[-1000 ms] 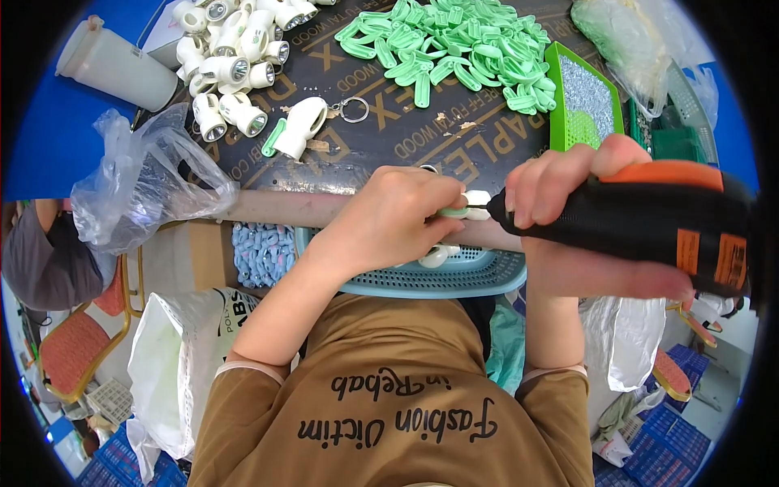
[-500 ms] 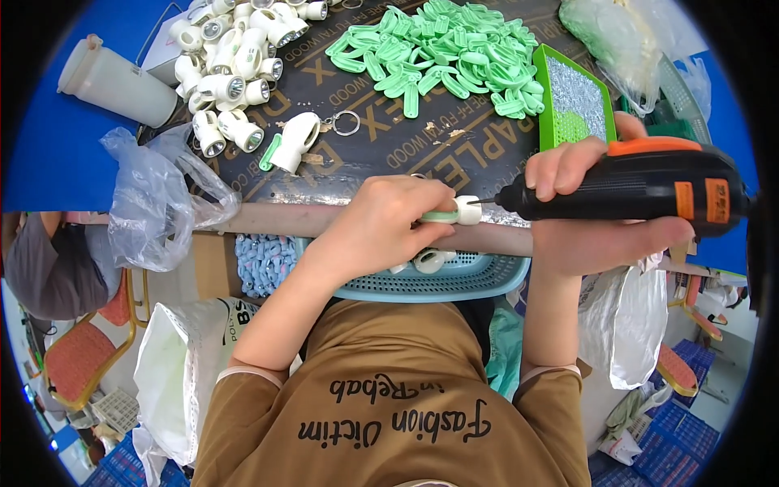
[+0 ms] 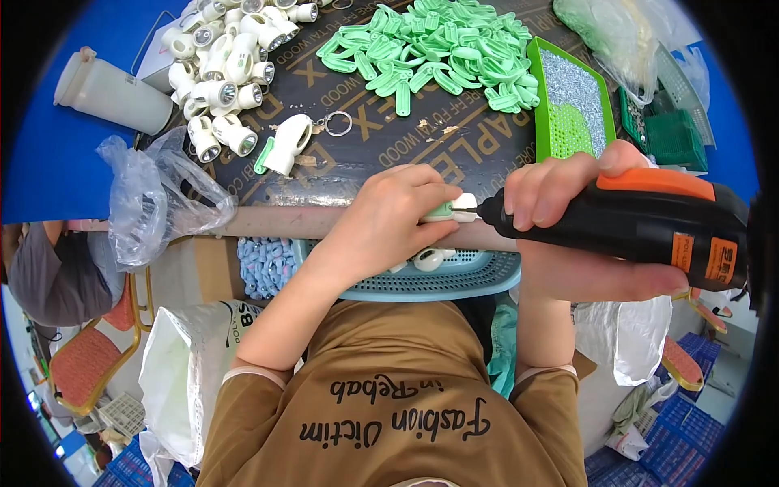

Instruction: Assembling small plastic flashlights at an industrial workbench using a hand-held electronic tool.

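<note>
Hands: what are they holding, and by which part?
Right hand: a black power screwdriver, around its body. Left hand: a small white-and-green piece, by its green end.

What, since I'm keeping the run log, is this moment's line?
left hand: holding white-and-green piece | right hand: gripping black-and-orange power screwdriver | bit: at piece's white end

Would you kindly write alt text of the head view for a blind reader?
A right hand holds a black-and-orange power driver with its bit at a white-and-green piece in the left hand. Beyond, on a dark tabletop, lie white flashlights, green parts and a green tray of silvery pieces.
</note>
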Motion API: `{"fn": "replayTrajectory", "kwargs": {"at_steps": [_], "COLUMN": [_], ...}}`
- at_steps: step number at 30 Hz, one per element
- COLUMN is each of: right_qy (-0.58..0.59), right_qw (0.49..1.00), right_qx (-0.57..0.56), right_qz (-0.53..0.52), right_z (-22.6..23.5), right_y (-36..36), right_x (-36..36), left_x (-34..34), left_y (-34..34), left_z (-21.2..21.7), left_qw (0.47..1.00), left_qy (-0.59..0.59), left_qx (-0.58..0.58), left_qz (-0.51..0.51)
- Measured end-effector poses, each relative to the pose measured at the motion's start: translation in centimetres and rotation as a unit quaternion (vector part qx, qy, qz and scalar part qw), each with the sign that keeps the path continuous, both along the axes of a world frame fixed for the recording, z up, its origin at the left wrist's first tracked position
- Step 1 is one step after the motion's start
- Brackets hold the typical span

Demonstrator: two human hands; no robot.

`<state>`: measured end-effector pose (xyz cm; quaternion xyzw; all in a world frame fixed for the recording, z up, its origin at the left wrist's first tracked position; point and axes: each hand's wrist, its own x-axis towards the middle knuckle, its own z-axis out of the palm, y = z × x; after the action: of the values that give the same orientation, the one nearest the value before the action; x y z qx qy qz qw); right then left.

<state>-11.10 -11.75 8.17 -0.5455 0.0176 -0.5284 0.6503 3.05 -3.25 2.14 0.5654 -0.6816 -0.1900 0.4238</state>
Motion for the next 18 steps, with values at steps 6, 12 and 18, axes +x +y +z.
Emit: {"fn": "replayTrajectory", "kwargs": {"at_steps": [6,12,18], "right_qy": [0.003,-0.003,-0.022], "right_qw": [1.000,1.000,1.000], "right_qx": [-0.006,-0.021,0.008], "right_qz": [0.011,0.016,0.010], "right_z": [-0.28,-0.38,-0.59], "right_y": [0.01,-0.13,0.27], "right_x": [0.22,0.44,0.66], "left_x": [0.06,0.08,0.01], "left_y": [0.01,0.02,-0.07], "left_z": [-0.03,-0.33,-0.34], "left_qw": [1.000,1.000,0.999], "left_qy": [0.001,-0.002,-0.028], "left_qx": [0.002,-0.005,-0.017], "left_qz": [0.002,0.003,-0.007]}}
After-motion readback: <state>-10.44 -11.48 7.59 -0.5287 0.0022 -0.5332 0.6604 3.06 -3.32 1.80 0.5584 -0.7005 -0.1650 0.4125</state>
